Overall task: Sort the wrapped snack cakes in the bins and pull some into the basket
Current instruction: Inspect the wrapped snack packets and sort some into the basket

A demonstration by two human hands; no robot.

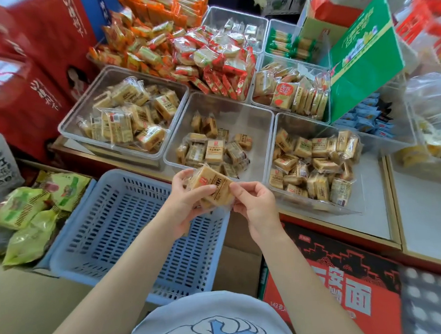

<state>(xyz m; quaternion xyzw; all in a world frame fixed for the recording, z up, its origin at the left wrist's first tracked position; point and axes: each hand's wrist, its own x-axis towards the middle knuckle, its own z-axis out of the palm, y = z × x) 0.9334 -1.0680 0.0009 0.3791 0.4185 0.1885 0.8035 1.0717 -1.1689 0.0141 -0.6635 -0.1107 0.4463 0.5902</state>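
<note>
A tan wrapped snack cake (211, 186) is held between both hands over the far right corner of the blue slotted basket (110, 222). My left hand (183, 203) grips its left side, and my right hand (256, 203) pinches its right edge. The basket holds nothing. Behind the hands, the middle clear bin (227, 108) contains several similar cakes. The left clear bin (85, 102) and the right clear bin (301, 124) are fuller with the same kind.
More bins of red, orange and green wrapped snacks (209, 56) fill the back. A green carton (361, 59) leans at right. Green snack bags (27, 213) lie left of the basket. A red box (333, 288) sits at lower right.
</note>
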